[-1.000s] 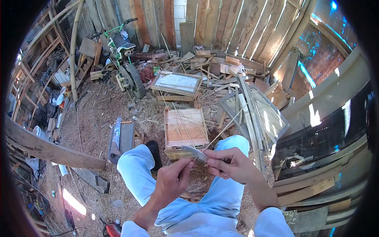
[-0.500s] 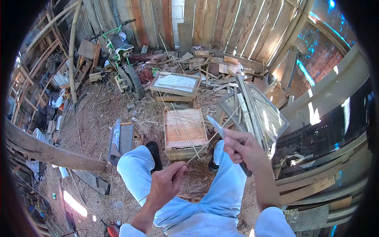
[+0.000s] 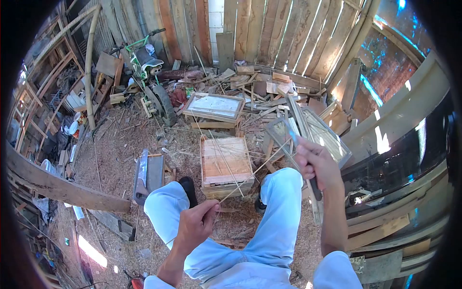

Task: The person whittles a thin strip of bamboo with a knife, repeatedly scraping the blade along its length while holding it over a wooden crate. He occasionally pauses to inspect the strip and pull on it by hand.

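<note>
My left hand [image 3: 196,226] is closed, pinching the near end of a thin wooden stick [image 3: 257,171] between thumb and fingers. The stick slants up and right, over the front corner of a low wooden box [image 3: 226,161] between my feet. Out to the right, above my knee, my right hand [image 3: 320,166] grips a knife [image 3: 315,188]. Its blade points up and away, somewhat blurred, close to the stick's far end. More thin strips [image 3: 222,156] lie across the box top.
A handsaw [image 3: 142,168] leans on a small framed board [image 3: 155,171] left of my foot. Ahead lie a framed panel [image 3: 214,103] and piled wood scraps [image 3: 260,86]. A small motorbike [image 3: 154,82] stands back left. A mesh frame [image 3: 327,137] leans at right; a beam [image 3: 67,185] crosses the left.
My right hand has swung right with the knife, from near the middle of the stick toward its far end. My left hand has shifted slightly left, still pinching the stick.
</note>
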Available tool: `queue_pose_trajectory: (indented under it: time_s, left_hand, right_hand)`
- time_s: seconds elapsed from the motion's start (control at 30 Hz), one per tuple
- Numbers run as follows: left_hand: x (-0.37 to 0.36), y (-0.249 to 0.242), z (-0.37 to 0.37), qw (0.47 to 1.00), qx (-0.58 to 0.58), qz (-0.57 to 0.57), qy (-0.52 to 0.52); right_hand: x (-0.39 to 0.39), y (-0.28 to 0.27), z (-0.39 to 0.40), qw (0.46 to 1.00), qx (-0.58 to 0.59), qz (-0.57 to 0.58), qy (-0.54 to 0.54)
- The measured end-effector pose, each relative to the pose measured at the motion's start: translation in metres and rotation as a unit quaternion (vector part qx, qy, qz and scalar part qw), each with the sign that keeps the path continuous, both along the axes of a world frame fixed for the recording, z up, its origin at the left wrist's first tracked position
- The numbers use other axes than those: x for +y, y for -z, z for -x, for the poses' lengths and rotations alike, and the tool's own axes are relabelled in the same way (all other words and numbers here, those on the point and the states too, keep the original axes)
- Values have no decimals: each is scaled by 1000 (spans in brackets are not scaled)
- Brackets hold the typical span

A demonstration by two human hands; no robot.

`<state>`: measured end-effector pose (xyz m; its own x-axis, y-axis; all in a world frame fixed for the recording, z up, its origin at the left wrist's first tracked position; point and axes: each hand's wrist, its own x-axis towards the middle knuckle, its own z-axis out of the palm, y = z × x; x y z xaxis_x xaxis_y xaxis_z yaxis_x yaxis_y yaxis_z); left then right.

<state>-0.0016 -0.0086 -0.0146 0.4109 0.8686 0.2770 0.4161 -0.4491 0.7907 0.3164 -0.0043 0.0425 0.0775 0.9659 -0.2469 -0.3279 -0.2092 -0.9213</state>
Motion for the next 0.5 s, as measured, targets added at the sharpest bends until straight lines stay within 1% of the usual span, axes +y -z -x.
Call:
queue_pose_trajectory:
  time_s: [0.07, 0.1, 0.13, 0.17, 0.2, 0.23, 0.27, 0.33, 0.37, 0.43, 0.47, 0.5]
  left_hand:
    - [4, 4, 2, 1000, -9, -4, -8]
    - [8, 3, 2, 1000, -15, 17, -5]
    - [12, 3, 2, 999, -21, 40, -3]
    - [17, 5, 0, 999, -22, 36, -8]
    - [24, 7, -6, 980, -111, 165, 11]
    - [31, 8, -12, 937, -197, 288, 31]
    - [38, 6, -20, 938, -200, 281, 26]
    - [49, 2, -37, 874, -331, 354, 33]
    - [53, 5, -46, 876, -335, 346, 26]
    - [63, 10, -64, 886, -392, 248, 0]
    - [66, 12, -67, 887, -394, 241, -6]
    - [70, 13, -69, 903, -379, 203, -13]
  right_hand:
    - [5, -5, -14, 998, -32, 8, 58]
    - [5, -9, -16, 999, -25, -20, 39]
    - [6, -10, -13, 999, -25, -23, 36]
    - [5, -10, -4, 997, -45, -23, 55]
    - [6, -9, 5, 995, -65, -24, 72]
    - [6, -2, 14, 996, -51, -23, 68]
    - [6, 5, 25, 996, -52, -29, 61]
    - [7, 21, 51, 989, -104, -63, 87]
    - [6, 28, 63, 986, -136, -61, 75]
    - [0, 40, 86, 978, -192, -64, 52]
    - [-3, 44, 97, 973, -215, -67, 41]
    - [-5, 47, 107, 980, -185, -68, 41]
